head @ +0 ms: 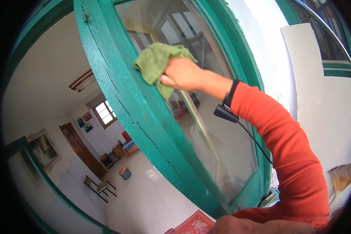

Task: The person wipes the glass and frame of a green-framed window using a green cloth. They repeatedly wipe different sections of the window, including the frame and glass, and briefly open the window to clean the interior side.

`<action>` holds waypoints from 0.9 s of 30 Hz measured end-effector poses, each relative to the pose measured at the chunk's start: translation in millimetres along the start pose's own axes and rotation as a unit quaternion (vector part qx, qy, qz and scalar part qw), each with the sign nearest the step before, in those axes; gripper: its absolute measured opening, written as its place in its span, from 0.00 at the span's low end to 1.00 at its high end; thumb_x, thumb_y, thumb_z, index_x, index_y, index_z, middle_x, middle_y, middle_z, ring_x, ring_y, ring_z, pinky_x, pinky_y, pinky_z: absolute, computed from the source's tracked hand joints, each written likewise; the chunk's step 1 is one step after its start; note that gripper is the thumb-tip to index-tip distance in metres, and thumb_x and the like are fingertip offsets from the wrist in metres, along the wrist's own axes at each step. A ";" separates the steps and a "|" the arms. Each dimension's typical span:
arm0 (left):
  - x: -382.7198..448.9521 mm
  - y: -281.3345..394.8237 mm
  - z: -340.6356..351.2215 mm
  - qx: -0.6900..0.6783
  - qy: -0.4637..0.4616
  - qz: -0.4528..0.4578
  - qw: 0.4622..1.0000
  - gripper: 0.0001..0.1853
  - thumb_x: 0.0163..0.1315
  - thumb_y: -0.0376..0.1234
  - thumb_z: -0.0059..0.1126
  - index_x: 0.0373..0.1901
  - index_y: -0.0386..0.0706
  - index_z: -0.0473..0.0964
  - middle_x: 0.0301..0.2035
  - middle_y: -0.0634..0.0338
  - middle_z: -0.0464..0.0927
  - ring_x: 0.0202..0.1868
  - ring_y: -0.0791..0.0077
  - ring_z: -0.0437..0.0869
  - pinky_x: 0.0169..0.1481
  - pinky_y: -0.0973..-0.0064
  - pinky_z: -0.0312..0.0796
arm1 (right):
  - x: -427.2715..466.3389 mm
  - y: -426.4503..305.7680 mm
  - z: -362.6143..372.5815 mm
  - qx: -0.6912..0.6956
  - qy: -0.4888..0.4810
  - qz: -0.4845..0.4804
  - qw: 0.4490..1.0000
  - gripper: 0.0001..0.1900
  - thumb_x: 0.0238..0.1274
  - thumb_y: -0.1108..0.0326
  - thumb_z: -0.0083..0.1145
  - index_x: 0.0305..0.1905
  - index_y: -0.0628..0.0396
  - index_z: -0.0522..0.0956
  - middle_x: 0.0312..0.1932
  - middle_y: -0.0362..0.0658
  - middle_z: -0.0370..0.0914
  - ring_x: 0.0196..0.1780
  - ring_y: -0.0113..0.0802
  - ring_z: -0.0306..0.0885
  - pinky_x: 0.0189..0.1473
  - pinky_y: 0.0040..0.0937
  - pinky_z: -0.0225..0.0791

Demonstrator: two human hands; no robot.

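My right hand [182,73] holds a green cloth [156,60] against the upper part of a glass pane [210,128], beside its green-painted wooden frame [128,96]. The fingers are bunched into the cloth, and its lower corner hangs over the edge of glass and frame. A black strap with a small black device [225,113] and a cable is on that wrist, below a red-orange sleeve. A long crack runs down the frame, with a metal latch [87,17] near its top. My left hand is out of view.
Through the opening at left lie a room with a chair [101,186], a round bin-like stool [125,173], a brown door [82,149] and a framed mirror [43,149]. A red patterned mat [193,223] is at the bottom; a straw broom [342,177] stands at right.
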State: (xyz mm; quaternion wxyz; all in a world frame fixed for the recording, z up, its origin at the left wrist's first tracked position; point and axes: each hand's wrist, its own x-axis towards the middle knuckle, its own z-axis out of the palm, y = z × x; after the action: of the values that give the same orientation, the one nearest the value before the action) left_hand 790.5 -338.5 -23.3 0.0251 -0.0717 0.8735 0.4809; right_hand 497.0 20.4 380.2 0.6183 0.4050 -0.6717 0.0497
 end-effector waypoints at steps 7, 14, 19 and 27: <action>16.8 58.1 -31.4 0.015 -0.017 0.086 0.996 0.26 0.69 0.30 0.44 0.68 0.36 0.57 0.59 0.42 0.69 0.59 0.61 0.72 0.63 0.69 0.64 | 56.8 31.5 -1.5 0.019 0.071 -0.012 0.997 0.23 0.64 0.52 0.44 0.57 0.52 0.71 0.56 0.50 0.72 0.60 0.47 0.68 0.59 0.45 0.64; 88.5 112.9 -16.8 0.068 0.162 0.377 0.909 0.32 0.62 0.36 0.55 0.68 0.40 0.58 0.67 0.46 0.55 0.67 0.55 0.62 0.65 0.63 0.64 | 70.0 72.2 -8.3 -0.014 0.048 0.109 0.993 0.28 0.66 0.48 0.38 0.64 0.54 0.65 0.65 0.52 0.65 0.66 0.48 0.64 0.65 0.43 0.60; 105.2 159.9 3.9 0.036 0.111 0.449 0.886 0.41 0.60 0.35 0.51 0.73 0.40 0.43 0.71 0.47 0.43 0.73 0.53 0.47 0.71 0.57 0.51 | 71.3 153.5 -16.2 -0.030 0.005 0.230 0.973 0.30 0.65 0.48 0.35 0.57 0.62 0.72 0.58 0.58 0.71 0.62 0.52 0.68 0.63 0.44 0.61; 130.0 130.2 18.1 0.042 -0.002 0.406 0.913 0.40 0.65 0.35 0.48 0.73 0.36 0.37 0.72 0.46 0.39 0.74 0.56 0.40 0.74 0.64 0.40 | 100.0 230.7 -22.5 0.029 0.152 0.396 0.905 0.35 0.58 0.42 0.39 0.57 0.64 0.74 0.61 0.60 0.69 0.64 0.52 0.67 0.65 0.43 0.58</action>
State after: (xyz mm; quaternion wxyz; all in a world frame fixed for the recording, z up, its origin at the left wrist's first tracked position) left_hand 642.1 -267.7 61.2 -0.1674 0.2916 0.8468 0.4122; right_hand 384.4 138.8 572.5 0.6303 0.1110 -0.6732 0.3706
